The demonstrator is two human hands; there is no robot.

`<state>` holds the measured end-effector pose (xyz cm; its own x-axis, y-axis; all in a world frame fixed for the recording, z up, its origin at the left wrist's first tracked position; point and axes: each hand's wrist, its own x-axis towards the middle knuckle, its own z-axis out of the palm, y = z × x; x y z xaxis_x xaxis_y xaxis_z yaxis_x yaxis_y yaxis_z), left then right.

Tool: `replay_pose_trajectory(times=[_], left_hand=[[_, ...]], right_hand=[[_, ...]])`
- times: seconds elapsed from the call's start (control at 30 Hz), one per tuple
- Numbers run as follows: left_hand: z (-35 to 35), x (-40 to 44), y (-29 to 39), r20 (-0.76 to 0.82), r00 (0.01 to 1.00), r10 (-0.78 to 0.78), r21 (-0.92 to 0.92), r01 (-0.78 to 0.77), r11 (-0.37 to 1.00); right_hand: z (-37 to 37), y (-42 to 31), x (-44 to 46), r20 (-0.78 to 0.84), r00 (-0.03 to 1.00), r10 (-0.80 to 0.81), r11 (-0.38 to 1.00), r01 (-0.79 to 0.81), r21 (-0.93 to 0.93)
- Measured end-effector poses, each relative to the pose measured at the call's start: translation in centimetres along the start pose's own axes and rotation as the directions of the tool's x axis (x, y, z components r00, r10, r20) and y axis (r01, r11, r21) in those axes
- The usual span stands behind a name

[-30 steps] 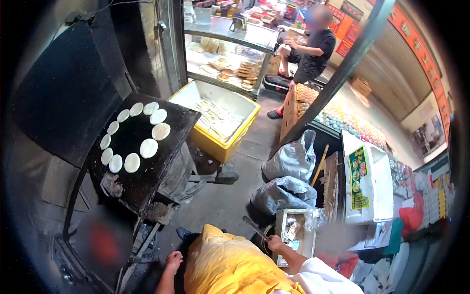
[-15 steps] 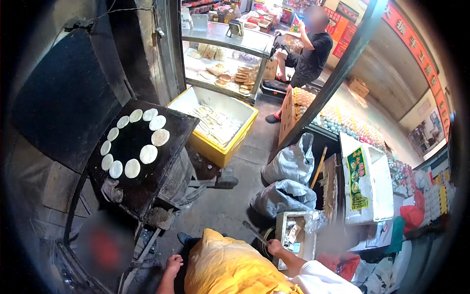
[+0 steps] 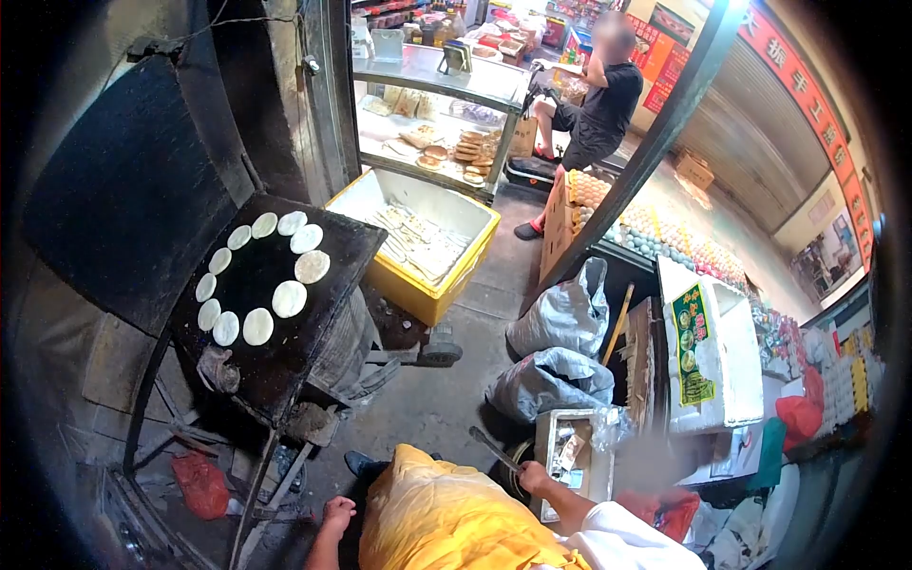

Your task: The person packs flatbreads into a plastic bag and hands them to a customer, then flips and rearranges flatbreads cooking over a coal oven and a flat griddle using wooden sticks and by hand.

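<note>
My right hand is closed around the end of a long flat metal tool, beside a white box with papers or notes in it. My left hand hangs at the left of the yellow apron, its fingers curled; nothing can be made out in it. Ahead on the left, several pale round flatbreads lie in a ring on a black griddle. Neither hand touches the griddle.
A yellow-rimmed foam box holding flat pieces stands beyond the griddle. Two grey sacks are at centre right, near a white foam box. Behind are a glass display counter, trays of eggs and a seated person.
Compared with the first frame, the view has shifted slightly and the person at the back has raised an arm towards the head. My hands keep nearly the same pose, the right still with the tool.
</note>
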<state>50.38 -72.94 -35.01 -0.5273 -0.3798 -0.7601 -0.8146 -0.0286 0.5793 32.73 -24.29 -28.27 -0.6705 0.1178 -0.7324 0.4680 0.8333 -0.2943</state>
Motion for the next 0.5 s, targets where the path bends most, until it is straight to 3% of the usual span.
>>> replay_pose_trajectory(times=[0.5], left_hand=[[0.5,-2.5,3.2,-0.004,0.997,-0.071,-0.019,0.071,0.997]], right_hand=[[1.5,2.2,1.7,-0.007,0.998,-0.062,0.997,0.061,-0.037]])
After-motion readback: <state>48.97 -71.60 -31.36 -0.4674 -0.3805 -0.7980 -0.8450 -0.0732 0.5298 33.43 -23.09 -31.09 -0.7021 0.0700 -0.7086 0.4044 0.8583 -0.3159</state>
